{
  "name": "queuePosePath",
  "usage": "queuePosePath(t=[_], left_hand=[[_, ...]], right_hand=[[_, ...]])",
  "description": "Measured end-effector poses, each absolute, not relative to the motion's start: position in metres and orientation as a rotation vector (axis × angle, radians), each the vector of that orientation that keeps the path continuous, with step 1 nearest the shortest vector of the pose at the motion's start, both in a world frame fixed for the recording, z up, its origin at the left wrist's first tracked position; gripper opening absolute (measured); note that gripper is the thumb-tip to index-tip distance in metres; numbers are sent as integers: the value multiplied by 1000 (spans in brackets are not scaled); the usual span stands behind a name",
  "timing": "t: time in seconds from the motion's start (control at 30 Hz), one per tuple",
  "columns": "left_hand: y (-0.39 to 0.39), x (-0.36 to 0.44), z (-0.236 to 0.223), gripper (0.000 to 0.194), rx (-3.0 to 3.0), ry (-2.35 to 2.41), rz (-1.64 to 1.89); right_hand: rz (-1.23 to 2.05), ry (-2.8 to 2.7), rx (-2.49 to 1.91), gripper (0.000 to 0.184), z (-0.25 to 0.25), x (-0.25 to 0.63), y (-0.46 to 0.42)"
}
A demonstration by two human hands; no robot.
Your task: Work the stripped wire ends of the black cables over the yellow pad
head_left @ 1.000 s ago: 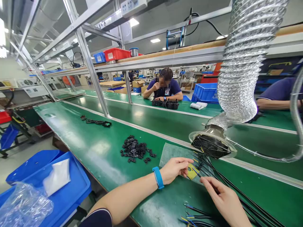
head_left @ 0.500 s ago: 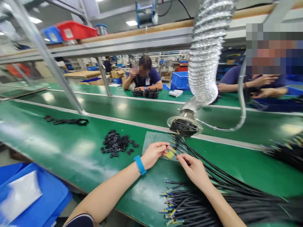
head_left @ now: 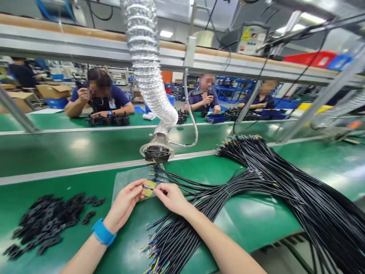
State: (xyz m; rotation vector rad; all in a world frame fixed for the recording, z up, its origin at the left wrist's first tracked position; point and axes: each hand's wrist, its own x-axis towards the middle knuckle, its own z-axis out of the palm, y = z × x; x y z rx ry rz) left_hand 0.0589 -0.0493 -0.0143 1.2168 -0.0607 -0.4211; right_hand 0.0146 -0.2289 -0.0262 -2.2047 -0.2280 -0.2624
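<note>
My left hand (head_left: 127, 201), with a blue band at the wrist, is closed in a pinch at the thin wires (head_left: 147, 187) of a cable's end. What its fingertips grip is too small and partly hidden to make out. My right hand (head_left: 171, 197) pinches the black cable just behind those wires. Both hands are over a small yellow pad (head_left: 149, 193) on a translucent sheet (head_left: 121, 180). Beyond them lie several black cables with dark pieces (head_left: 154, 173) at their ends. Under my right forearm rests a bundle of black cables (head_left: 176, 239) with stripped blue and yellow-green wire ends.
Left lies a pile of small black plastic clips (head_left: 48, 219). A silver duct (head_left: 145, 57) ends in a fan hood (head_left: 157, 150) beyond my hands. More black cables (head_left: 279, 175) cover the green bench at right. Co-workers (head_left: 99, 95) sit across the bench.
The view has turned right and moved closer, bringing the large cable bundles at right into sight. My hands stay close together at the cable's wires, in nearly the same pinch.
</note>
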Motion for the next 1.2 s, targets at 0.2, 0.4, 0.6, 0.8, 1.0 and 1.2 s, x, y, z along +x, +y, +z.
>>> queuePosePath(t=[0.2,0.4,0.6,0.8,1.0,1.2], left_hand=[[-52,58,-16,57,1501,-152,-259],[-51,55,-26,48,1647,-295,-184],[-49,53,-28,36,1762,-411,-49],[-57,50,-27,18,1858,-536,209],[-55,54,-30,31,2153,-1089,591],[-43,58,-27,30,2409,-1146,560]], right_hand=[[-239,-214,-2243,27,-24,12,-229],[-207,-221,-2281,27,-22,11,-229],[-182,-201,-2299,31,-22,12,-228],[-207,-259,-2275,39,-24,12,-234],[-212,-365,-2258,51,-30,16,-239],[-178,-389,-2245,48,-38,28,-243]])
